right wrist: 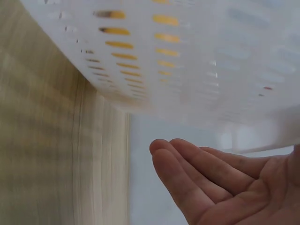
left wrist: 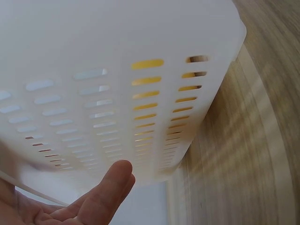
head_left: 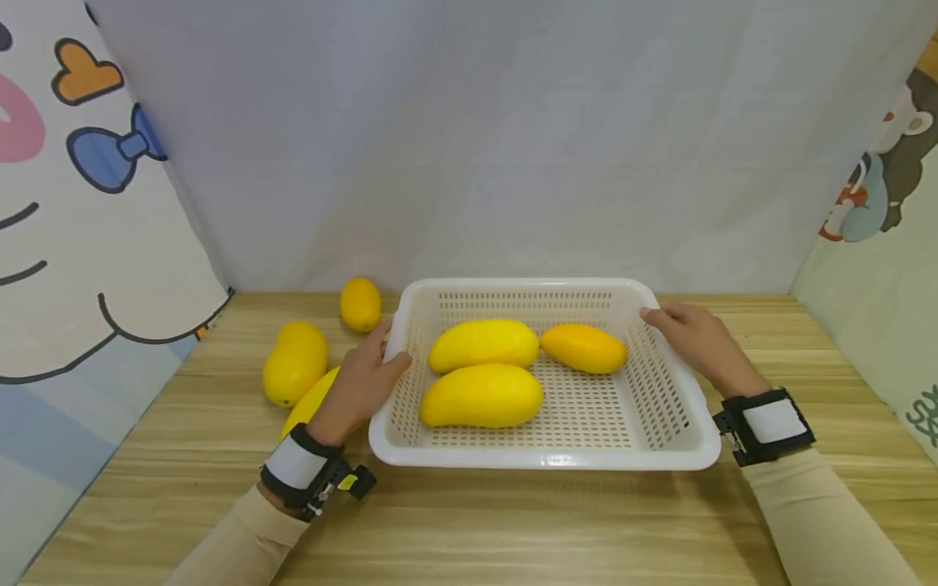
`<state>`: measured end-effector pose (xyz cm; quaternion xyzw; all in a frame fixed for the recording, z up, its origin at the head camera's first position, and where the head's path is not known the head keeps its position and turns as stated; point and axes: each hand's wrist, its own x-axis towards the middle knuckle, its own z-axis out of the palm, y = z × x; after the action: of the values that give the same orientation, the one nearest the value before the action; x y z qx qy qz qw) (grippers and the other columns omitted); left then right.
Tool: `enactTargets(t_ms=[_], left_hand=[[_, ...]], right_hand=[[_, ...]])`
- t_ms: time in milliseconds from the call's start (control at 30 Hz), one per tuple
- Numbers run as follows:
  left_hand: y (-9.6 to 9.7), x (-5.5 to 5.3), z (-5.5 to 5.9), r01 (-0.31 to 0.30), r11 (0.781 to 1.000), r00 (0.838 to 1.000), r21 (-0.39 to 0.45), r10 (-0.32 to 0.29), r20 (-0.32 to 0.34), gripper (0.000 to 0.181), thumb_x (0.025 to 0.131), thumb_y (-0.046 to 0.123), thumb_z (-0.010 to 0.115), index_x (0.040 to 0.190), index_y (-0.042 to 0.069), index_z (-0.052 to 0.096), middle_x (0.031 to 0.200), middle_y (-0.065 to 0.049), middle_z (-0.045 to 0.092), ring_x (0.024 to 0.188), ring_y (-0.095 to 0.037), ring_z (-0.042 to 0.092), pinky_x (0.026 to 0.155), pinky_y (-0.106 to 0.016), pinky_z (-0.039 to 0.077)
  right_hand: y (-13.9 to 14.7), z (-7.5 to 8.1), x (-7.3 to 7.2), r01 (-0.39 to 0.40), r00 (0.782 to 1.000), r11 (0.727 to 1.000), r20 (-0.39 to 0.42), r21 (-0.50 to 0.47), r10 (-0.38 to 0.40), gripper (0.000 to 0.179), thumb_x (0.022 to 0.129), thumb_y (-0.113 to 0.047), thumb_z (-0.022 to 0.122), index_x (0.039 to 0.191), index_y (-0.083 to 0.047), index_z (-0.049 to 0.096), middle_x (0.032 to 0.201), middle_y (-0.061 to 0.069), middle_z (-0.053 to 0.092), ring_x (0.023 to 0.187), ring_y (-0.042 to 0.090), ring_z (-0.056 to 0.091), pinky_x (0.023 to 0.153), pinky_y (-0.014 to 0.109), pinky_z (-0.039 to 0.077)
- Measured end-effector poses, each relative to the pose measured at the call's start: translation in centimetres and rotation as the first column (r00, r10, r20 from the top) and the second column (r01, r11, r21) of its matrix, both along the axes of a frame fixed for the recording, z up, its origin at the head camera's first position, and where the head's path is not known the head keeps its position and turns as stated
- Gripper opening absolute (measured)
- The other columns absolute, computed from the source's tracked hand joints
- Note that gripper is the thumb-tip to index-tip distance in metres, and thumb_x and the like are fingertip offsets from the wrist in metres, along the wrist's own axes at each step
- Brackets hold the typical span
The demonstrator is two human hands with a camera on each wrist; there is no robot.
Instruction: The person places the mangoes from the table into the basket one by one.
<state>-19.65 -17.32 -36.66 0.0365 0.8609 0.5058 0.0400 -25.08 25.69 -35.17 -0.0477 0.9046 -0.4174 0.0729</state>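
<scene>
A white perforated plastic basket [head_left: 550,457] is held between both hands, and the wrist views show its slotted wall close up, seemingly raised off the table. Two yellow mangoes [head_left: 482,396] lie in its left half; a smaller orange-yellow mango [head_left: 584,348] lies to their right. At the left end, my left hand [head_left: 362,378] grips the rim, thumb over the top and fingers on the outside. My right hand [head_left: 696,342] holds the opposite end likewise, its thumb on the rim. The right wrist view shows that hand's fingers [right wrist: 201,173] extended below the rim.
Left of the basket, a yellow mango [head_left: 295,364] and a small orange-yellow one [head_left: 361,304] lie on the wooden table [head_left: 513,529]. Another yellow mango [head_left: 308,403] is partly hidden behind my left hand. A pale cloth wall [head_left: 498,146] stands behind, with cartoon-printed panels at both sides.
</scene>
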Motion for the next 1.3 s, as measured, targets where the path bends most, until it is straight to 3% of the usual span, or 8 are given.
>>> enactTargets(t_ms=[200, 500, 1300], left_hand=[[-0.01, 0.04, 0.04, 0.006, 1.000, 1.000, 0.010, -0.006, -0.002, 0.059, 0.102, 0.018, 0.049, 0.157, 0.012, 0.028, 0.111, -0.025, 0.068, 0.074, -0.028, 0.074, 0.055, -0.040, 0.061], [-0.01, 0.01, 0.11, 0.005, 1.000, 1.000, 0.011, -0.005, -0.006, 0.060, 0.102, 0.018, 0.049, 0.158, 0.012, 0.027, 0.114, -0.025, 0.067, 0.074, -0.028, 0.074, 0.056, -0.040, 0.061], [-0.16, 0.17, -0.15, 0.026, 0.999, 1.000, 0.048, -0.026, -0.002, 0.062, 0.103, 0.018, 0.047, 0.160, 0.017, 0.024, 0.115, -0.026, 0.067, 0.075, -0.029, 0.074, 0.057, -0.041, 0.061]], right_hand=[[-0.21, -0.16, 0.19, -0.015, 1.000, 0.998, 0.015, -0.060, 0.016, 0.069, 0.104, -0.051, 0.045, 0.144, 0.004, 0.047, 0.107, 0.026, 0.069, 0.073, 0.027, 0.074, 0.061, 0.039, 0.062], [-0.43, -0.28, 0.51, -0.062, 0.996, 0.983, 0.048, -0.174, 0.071, 0.051, 0.105, -0.020, 0.047, 0.146, 0.009, 0.039, 0.117, 0.034, 0.063, 0.080, 0.033, 0.075, 0.064, 0.046, 0.062], [-0.64, -0.50, 0.51, -0.042, 0.996, 0.982, 0.068, -0.184, 0.056, 0.052, 0.105, -0.019, 0.044, 0.149, 0.007, 0.036, 0.119, 0.035, 0.061, 0.082, 0.033, 0.074, 0.065, 0.047, 0.062]])
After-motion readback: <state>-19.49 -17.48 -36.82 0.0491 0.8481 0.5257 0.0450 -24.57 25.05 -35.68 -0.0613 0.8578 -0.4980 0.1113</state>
